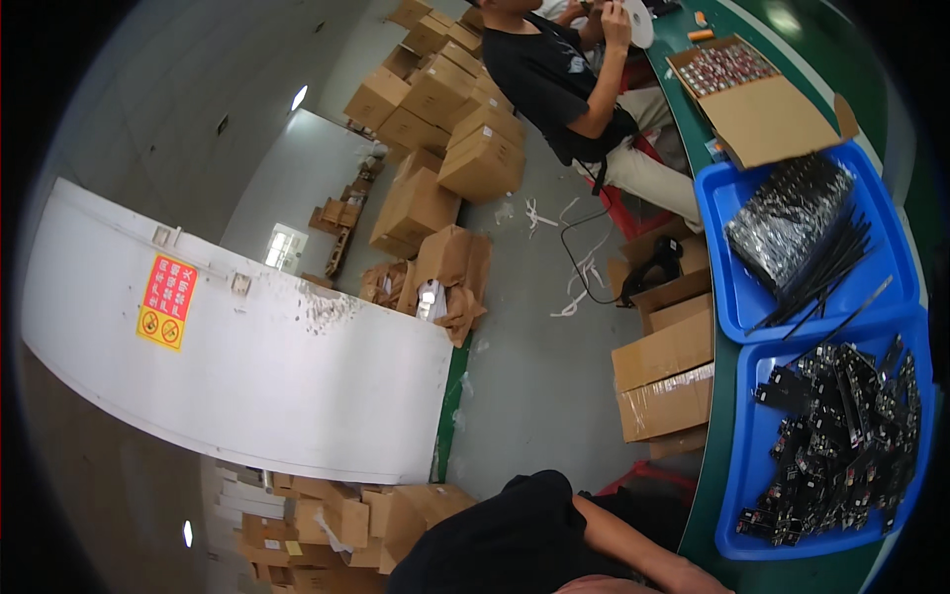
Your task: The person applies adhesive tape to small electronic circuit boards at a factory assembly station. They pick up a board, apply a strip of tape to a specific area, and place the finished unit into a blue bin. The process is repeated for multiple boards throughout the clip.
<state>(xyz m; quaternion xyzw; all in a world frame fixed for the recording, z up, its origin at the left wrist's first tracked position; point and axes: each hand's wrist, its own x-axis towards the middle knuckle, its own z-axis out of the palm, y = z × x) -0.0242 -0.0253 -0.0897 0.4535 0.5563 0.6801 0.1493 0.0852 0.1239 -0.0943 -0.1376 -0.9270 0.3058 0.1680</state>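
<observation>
Neither of my hands shows. At the lower edge a black sleeve (505,535) and a bare forearm (643,546) run toward the lower right, and the hand on it lies beyond the frame. Nearest to that forearm is a blue tray (734,495) holding a heap of small flat black pieces (841,445). Beyond it, a second blue tray (719,267) holds a bundle in clear shiny wrap (792,220) and several thin black strips (839,265).
Both trays rest on a green table (705,495). Farther along stands an open carton (777,124) of small red and silver pieces. A seated co-worker (554,84) holds a white disc (641,25). Cartons (665,386) stand beside the table; a white partition (297,396) is at left.
</observation>
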